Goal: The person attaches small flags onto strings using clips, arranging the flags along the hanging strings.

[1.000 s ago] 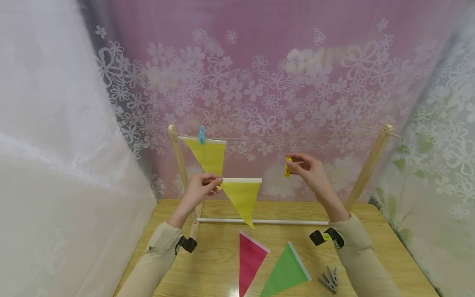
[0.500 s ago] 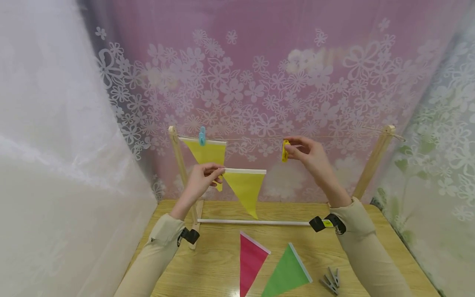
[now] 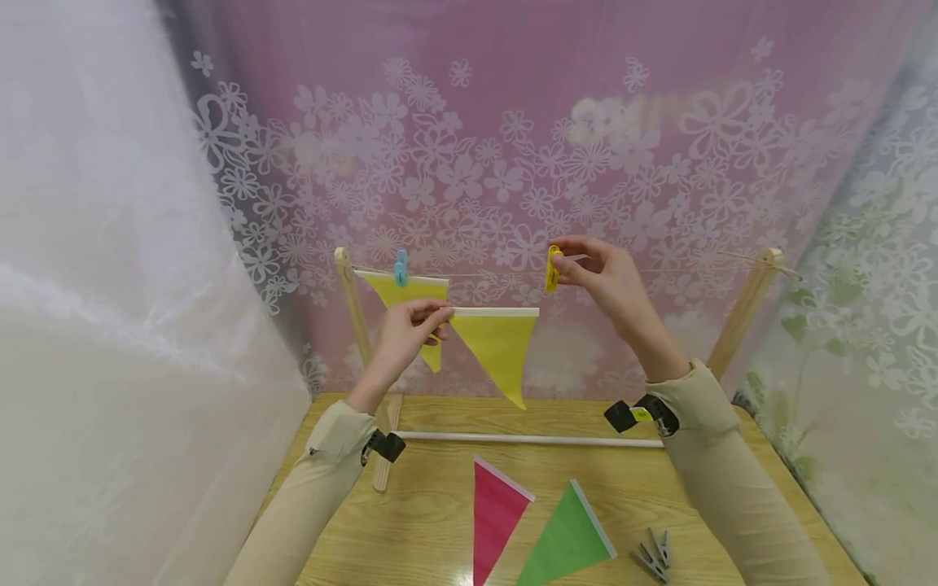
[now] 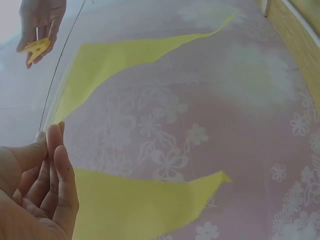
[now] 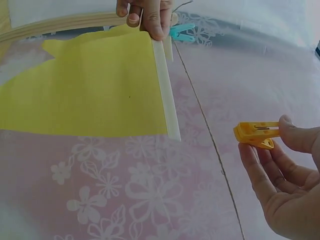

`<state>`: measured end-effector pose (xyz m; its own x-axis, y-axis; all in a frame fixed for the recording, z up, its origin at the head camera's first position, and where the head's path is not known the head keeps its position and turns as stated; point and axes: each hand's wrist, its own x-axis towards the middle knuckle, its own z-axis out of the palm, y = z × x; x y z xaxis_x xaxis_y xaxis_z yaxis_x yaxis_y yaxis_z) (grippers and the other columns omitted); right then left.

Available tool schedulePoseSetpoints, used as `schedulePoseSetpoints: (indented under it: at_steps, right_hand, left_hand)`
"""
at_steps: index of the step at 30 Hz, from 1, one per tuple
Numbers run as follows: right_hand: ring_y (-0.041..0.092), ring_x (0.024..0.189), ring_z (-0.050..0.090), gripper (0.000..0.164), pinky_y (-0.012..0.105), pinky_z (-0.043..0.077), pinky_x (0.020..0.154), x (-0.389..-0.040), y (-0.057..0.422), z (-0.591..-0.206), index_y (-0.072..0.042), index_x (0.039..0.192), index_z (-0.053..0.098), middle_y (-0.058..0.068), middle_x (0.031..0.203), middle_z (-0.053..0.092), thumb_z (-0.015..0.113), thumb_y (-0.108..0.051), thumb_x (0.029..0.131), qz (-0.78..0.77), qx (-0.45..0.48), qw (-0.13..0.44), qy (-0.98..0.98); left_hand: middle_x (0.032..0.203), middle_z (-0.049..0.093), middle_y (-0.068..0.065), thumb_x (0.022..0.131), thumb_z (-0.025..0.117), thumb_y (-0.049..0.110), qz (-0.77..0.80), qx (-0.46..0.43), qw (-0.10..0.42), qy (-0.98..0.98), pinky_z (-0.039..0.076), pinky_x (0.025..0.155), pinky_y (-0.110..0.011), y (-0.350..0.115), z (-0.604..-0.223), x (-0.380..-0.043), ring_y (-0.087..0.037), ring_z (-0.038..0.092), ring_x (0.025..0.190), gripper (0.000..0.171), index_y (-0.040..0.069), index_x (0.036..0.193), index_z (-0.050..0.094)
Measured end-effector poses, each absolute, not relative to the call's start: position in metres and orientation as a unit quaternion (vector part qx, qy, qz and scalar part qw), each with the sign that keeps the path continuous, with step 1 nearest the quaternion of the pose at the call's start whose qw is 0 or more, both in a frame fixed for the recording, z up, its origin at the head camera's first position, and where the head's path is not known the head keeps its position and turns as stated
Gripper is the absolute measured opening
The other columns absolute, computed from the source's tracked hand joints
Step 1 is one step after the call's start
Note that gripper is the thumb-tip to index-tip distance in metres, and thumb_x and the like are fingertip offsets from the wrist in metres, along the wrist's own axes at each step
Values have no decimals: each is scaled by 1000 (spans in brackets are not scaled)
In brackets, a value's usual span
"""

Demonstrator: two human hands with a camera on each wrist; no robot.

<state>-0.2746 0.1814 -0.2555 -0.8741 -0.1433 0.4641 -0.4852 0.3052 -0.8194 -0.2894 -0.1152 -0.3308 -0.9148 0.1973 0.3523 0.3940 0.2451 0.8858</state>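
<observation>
Pink curtain (image 3: pixel 484 89) hangs behind. I see the left hand (image 3: pixel 403 332) pinching a flag (image 3: pixel 501 346) to its right. The right hand (image 3: pixel 614 281) grips a clip (image 3: pixel 553 270).

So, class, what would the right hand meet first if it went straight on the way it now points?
Probably the string: in the right wrist view it crosses ahead of the right hand and its yellow clothespin, before the yellow pennant. Depth is unclear, though.
</observation>
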Motion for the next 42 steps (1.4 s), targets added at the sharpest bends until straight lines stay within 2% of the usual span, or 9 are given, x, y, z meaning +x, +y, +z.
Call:
schedulePoseSetpoints:
  at_steps: [7,10,15,19,23,29,33,39,42]
  right_hand:
    - [12,94,69,38,30,57,91,-283,171,-243,-4,132,66,12,119,66,66,-26,100,540,186,160,-805]
    - [11,93,70,38,35,57,93,-286,166,-240,-2,131,65,13,119,66,66,-24,101,536,191,163,-806]
    - [10,95,69,36,34,57,94,-290,161,-236,-1,131,64,13,121,64,64,-21,102,531,189,166,-809]
    - [13,95,69,35,34,57,94,-294,157,-235,0,130,64,13,120,63,64,-19,102,535,184,164,-808]
    - [17,96,69,32,35,56,95,-298,153,-234,1,127,65,13,118,64,64,-18,101,537,183,168,-806]
    - [17,91,70,27,33,57,92,-305,148,-234,-1,122,68,12,111,68,66,-17,100,528,185,181,-809]
    - [18,90,69,25,30,57,90,-309,143,-234,1,119,68,14,109,67,66,-14,100,532,192,181,-805]
    - [23,90,70,22,26,58,83,-313,134,-233,1,115,69,15,108,68,67,-13,99,524,192,174,-811]
    - [25,91,71,21,30,58,85,-314,129,-233,-1,115,70,14,108,69,67,-14,99,511,188,168,-822]
  left_hand:
    - [98,76,-15,99,68,25,-585,-194,106,-780,62,70,-38,-109,-322,-295,-31,73,79,25,7,113,77]
    - [99,76,-16,99,68,25,-590,-191,107,-778,62,70,-37,-106,-319,-297,-23,73,75,26,7,116,76]
    - [99,76,-15,99,68,26,-595,-188,108,-774,62,69,-35,-103,-316,-301,-9,70,69,27,7,117,76]
    - [93,76,-12,99,69,25,-598,-193,115,-770,62,70,-39,-101,-314,-303,-9,70,67,26,7,115,76]
    - [91,76,-9,99,69,26,-598,-193,118,-769,62,69,-37,-100,-312,-305,-11,71,68,24,9,113,77]
    - [97,77,-13,99,68,25,-598,-195,120,-768,62,69,-37,-100,-312,-307,-11,71,68,24,8,113,77]
    - [98,76,-16,99,68,24,-598,-194,121,-768,62,72,-43,-99,-311,-308,-11,71,68,24,7,113,77]
    - [99,76,-18,99,68,24,-591,-200,130,-770,62,68,-37,-96,-310,-308,-11,71,67,24,6,113,77]
    - [99,76,-18,99,68,24,-592,-202,133,-769,62,67,-34,-96,-309,-309,-11,71,67,23,6,112,77]
